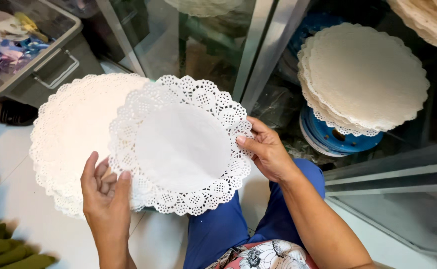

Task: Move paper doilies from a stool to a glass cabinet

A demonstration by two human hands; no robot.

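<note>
Right hand [268, 152] pinching rim of round white lace-edged paper doily [181, 145]; left hand [106, 192] gripping its lower edge, atop stack of white paper doilies [71, 129] just leftward. Likely risk: thin lace tearing under opposed pulls.

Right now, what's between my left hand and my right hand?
In the head view, one round white paper doily with a lacy cut-out rim spans the gap; the left hand grips its lower-left edge and the right hand pinches its right edge.
</note>
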